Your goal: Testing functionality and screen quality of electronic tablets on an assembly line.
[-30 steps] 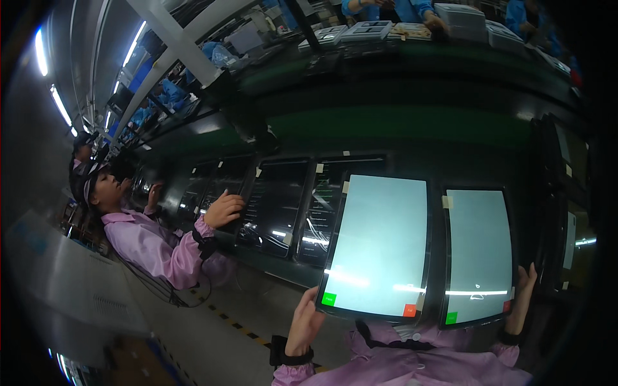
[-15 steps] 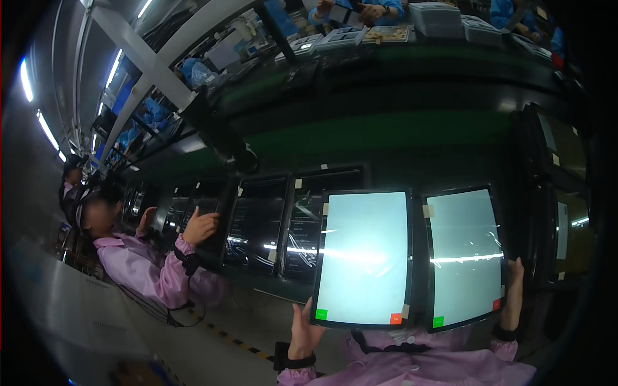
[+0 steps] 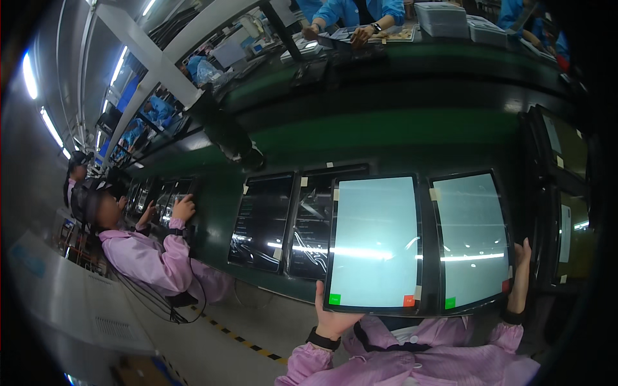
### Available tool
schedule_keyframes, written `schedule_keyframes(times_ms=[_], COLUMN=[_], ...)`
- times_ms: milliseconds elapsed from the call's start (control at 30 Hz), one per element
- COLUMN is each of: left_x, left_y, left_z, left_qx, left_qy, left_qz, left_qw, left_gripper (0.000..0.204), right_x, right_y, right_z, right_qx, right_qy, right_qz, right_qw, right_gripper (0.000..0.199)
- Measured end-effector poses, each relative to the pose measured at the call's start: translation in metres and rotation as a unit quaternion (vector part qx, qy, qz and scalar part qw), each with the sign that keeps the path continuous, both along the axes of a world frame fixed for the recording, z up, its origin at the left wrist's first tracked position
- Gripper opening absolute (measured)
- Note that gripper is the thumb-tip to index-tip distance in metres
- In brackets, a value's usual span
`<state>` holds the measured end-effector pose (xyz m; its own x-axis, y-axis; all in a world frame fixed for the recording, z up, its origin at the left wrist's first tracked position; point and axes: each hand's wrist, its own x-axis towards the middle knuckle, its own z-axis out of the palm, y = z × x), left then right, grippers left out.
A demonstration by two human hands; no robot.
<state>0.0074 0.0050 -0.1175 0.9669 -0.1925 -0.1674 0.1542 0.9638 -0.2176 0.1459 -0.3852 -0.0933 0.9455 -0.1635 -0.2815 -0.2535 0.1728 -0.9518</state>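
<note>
A tablet with a lit white screen (image 3: 376, 235) is in my left hand (image 3: 336, 320). The thumb rises along its lower left edge and the other fingers go underneath, partly hidden. This tablet overlaps the right side of a dark-screened tablet (image 3: 308, 235). A second white-screened tablet (image 3: 475, 231) sits just to its right, a narrow gap between them. My right hand (image 3: 520, 273) is closed at that tablet's lower right edge, its fingertips partly hidden. Both white screens carry a green square and a red square in their bottom corners.
Another dark tablet (image 3: 261, 219) lies further left on the green bench mat (image 3: 360, 132). Dark trays (image 3: 566, 212) stand at the right. A co-worker in pink (image 3: 148, 257) works at the left, and one in blue (image 3: 351, 16) across the bench. A dark post (image 3: 225, 132) rises behind the tablets.
My left hand has shifted right, under the left white tablet's corner, and that tablet sits a little higher in view. The co-worker's hands have moved left with a dark tablet, baring mat.
</note>
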Motion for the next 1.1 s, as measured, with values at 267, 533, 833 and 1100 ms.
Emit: schedule_keyframes(times_ms=[267,533,833,1100], left_x=[-0.013,-0.050,-0.031,0.025], left_y=[-0.024,0.026,0.027,0.030], left_z=[0.009,-0.011,0.030,0.040], left_qx=[0.313,0.089,0.304,0.590], left_qy=[0.136,-0.002,0.055,0.039], left_qz=[0.104,0.218,0.215,0.089], left_qw=[0.934,0.972,0.926,0.802], left_gripper=[0.076,0.056,0.050,0.065], right_x=[0.027,0.051,0.007,-0.003], right_y=[0.006,0.073,0.049,0.017], right_z=[0.006,-0.005,0.029,0.002], right_qx=[-0.001,-0.065,-0.025,-0.043], right_qy=[-0.001,0.003,0.010,-0.043], right_qz=[0.021,0.033,0.020,-0.043], right_qw=[1.000,0.997,0.999,0.997], right_gripper=[0.068,0.067,0.065,0.060])
